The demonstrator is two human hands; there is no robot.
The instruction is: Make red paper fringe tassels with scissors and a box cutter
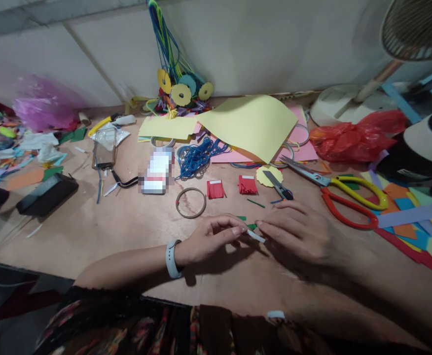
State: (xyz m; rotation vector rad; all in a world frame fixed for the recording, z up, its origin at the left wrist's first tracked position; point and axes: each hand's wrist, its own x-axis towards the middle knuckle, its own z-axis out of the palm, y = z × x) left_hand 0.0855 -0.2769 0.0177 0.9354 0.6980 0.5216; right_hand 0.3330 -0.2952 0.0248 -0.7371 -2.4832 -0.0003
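Note:
My left hand (216, 239), with a pale watch band on the wrist, pinches a small white strip (256, 236) between thumb and fingertips. Close on its right is my right hand (305, 231), its fingers curled together and its thumb hidden; what it grips, if anything, I cannot make out. Small green paper pieces (251, 227) show between the fingertips. Just beyond the hands lie two red fringed paper pieces, one on the left (215, 189) and one on the right (247, 185), each with a white strip along its top. A thin green sliver (256, 203) lies nearby.
A roll of tape (191, 202) lies left of the hands. Beyond my right hand are a box cutter (280, 186) and large scissors (345, 192). Blue cord (201, 158) and yellow sheets (253, 123) lie further back. A phone (105, 148) and black box (48, 195) sit left.

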